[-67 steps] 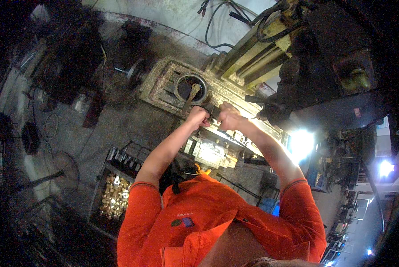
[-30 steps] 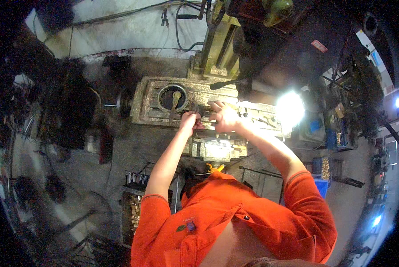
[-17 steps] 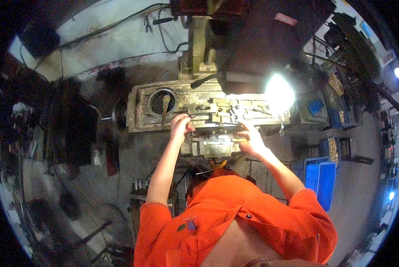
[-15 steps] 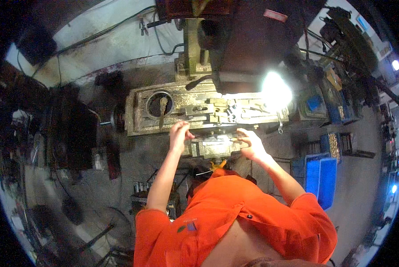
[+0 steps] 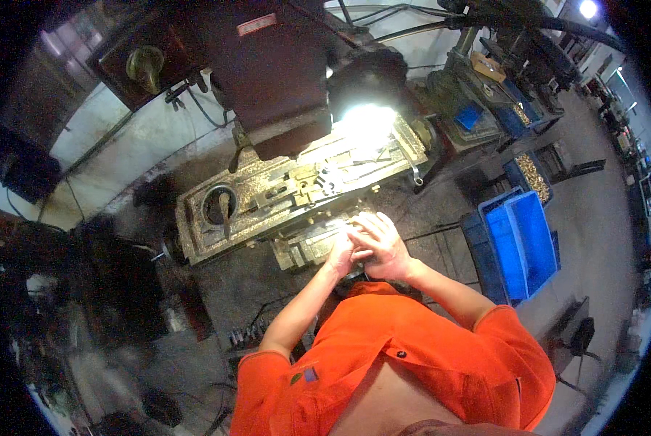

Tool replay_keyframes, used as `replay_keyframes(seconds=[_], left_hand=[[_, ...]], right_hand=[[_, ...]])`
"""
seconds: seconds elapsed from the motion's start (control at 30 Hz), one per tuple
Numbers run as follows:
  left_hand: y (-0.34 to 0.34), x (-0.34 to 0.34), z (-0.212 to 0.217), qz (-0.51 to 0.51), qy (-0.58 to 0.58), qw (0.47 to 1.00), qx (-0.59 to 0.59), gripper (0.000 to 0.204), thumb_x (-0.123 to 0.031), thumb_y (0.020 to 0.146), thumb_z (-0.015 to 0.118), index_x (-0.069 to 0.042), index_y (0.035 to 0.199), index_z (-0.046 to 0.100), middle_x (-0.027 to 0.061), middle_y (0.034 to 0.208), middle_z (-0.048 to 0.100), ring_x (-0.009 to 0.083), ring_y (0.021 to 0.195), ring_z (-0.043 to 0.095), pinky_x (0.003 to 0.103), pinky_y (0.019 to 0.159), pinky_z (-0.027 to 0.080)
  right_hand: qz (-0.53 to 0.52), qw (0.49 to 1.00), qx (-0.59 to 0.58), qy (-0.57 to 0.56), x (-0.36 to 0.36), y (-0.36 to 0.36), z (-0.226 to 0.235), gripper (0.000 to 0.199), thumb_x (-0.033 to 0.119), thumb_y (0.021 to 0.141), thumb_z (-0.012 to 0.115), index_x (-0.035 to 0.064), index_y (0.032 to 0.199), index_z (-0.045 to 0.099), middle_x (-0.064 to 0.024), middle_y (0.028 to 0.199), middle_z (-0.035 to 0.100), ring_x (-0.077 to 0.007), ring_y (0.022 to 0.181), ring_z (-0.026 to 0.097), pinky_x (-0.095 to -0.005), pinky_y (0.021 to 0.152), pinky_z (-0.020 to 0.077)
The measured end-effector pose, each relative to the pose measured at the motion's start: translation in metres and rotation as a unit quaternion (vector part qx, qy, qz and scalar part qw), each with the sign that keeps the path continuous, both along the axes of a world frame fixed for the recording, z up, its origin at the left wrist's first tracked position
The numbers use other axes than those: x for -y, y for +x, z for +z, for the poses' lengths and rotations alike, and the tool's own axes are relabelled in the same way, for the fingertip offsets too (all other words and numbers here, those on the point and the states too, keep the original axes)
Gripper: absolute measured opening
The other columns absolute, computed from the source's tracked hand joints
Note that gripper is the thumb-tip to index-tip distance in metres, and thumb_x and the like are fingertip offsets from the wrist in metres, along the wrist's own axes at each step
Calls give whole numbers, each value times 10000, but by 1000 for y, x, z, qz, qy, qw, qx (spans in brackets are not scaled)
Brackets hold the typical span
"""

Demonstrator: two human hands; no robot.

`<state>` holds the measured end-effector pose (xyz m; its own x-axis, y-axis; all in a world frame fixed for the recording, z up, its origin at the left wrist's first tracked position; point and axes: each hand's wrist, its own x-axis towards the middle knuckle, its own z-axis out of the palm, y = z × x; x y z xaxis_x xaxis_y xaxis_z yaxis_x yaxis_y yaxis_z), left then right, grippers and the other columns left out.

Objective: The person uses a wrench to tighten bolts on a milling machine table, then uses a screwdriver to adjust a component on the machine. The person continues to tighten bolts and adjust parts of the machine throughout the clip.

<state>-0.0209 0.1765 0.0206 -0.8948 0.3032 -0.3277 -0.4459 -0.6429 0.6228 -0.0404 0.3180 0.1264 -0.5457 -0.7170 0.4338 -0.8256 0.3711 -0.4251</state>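
My left hand and my right hand meet in front of a metal machine table, above the lower metal block on its near side. The right hand's fingers are stretched out and slightly apart, crossing over the left fingertips. Because of that overlap, the left fingers are partly hidden, and anything between the hands cannot be made out. On the table, a clamping fixture is bolted near the middle. A round dark dish with a brush in it sits at the left end.
The machine's dark red head hangs over the table beside a bright lamp. A wrench is at the table's right end. To my right stand blue crates and a bin of small brass-coloured parts. Dark equipment fills the left.
My hands were apart on either side of the lower block; now they have come together, right over left. The view has turned and shifted, so the table appears tilted.
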Motion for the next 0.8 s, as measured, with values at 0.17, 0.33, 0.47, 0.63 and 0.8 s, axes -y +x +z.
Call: replay_keyframes(seconds=[0.17, 0.33, 0.47, 0.63, 0.8], left_hand=[[17, -25, 70, 26, 73, 997, -25, 399, -268, 845, 491, -16, 1153, 456, 140, 1101, 547, 280, 985, 557, 416, 865, 455], [9, -49, 74, 170, 57, 983, -39, 348, -289, 883, 436, -29, 1112, 475, 136, 1044, 578, 240, 975, 564, 406, 872, 444], [2, -119, 46, 176, 241, 953, -53, 395, -368, 906, 379, -43, 1103, 487, 116, 1032, 563, 217, 963, 541, 409, 883, 419], [36, -106, 107, 239, 217, 942, -96, 460, -372, 896, 386, 3, 1157, 449, 200, 1113, 529, 328, 1087, 483, 498, 952, 348], [76, -85, 141, 397, -220, 869, -196, 303, -189, 872, 470, 13, 1095, 501, 157, 1003, 605, 221, 964, 578, 331, 878, 434]], right_hand=[[-55, 996, 56, 52, -66, -47, -51, 694, 122, 498, 585, 89, 1183, 484, -177, 1230, 454, -310, 1159, 419, -433, 974, 305], [-68, 994, 34, -82, -81, -38, 9, 657, 181, 502, 578, 55, 1144, 520, -180, 1219, 469, -348, 1159, 420, -446, 999, 281], [176, 979, -54, -90, -80, -4, -9, 614, 239, 477, 611, 130, 1081, 583, -135, 1212, 492, -291, 1187, 416, -520, 1021, 192], [-114, 985, -80, 101, -136, -77, -37, 573, 204, 606, 573, 101, 1166, 514, -120, 1154, 520, -277, 1139, 441, -468, 958, 294], [62, 699, 653, -285, -107, -48, -66, 671, 394, 744, 515, 113, 1327, 339, -87, 1309, 382, -212, 1216, 361, -380, 986, 295]])
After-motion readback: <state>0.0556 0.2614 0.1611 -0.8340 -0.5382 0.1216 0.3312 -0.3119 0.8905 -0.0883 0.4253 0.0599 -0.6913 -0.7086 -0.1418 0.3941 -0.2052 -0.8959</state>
